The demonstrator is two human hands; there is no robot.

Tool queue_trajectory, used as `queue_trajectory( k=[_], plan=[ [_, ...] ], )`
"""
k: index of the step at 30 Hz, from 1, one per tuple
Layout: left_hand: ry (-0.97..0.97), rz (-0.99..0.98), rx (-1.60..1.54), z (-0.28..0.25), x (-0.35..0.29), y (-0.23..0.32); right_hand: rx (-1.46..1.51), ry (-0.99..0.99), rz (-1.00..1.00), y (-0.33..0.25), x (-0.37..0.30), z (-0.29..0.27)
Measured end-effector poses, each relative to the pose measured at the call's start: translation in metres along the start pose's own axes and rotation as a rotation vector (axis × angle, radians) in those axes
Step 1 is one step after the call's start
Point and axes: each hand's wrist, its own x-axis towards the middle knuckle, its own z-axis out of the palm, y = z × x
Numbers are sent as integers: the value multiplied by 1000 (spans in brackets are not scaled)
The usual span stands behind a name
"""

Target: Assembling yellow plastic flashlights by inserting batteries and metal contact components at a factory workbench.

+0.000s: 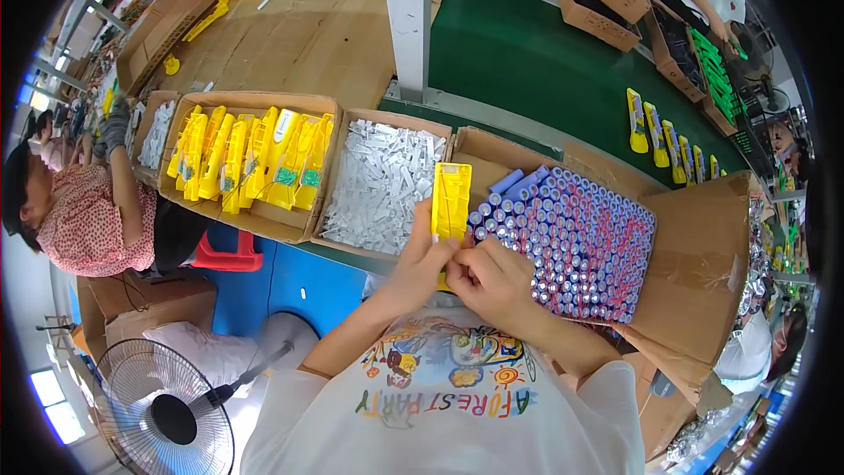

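Note:
My left hand (420,262) grips the lower end of a yellow plastic housing (451,201), held upright in front of my chest. My right hand (492,281) is closed right beside it, fingers pinched at the housing's bottom edge; what it pinches is hidden. Just behind my right hand stands a cardboard box (694,273) packed with several upright blue cylindrical battery cells (571,237).
A box of small white metal strips (378,183) sits left of the housing, then a box of yellow housings (251,158). A green conveyor belt (536,62) carries more yellow parts (668,141). Another person (79,211) sits at the left; a floor fan (167,405) stands below.

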Motion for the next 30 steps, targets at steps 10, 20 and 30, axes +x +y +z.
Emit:
queue_trajectory(
  k=[10,20,30],
  plan=[
    [-3,4,-161,-18,-30,11,-148,-699,-29,57,48,-37],
    [-125,-84,-152,-6,-36,4,-113,-260,99,43,68,-63],
    [-17,119,-4,13,-18,-13,468,-543,602,3,33,-45]
  ],
)
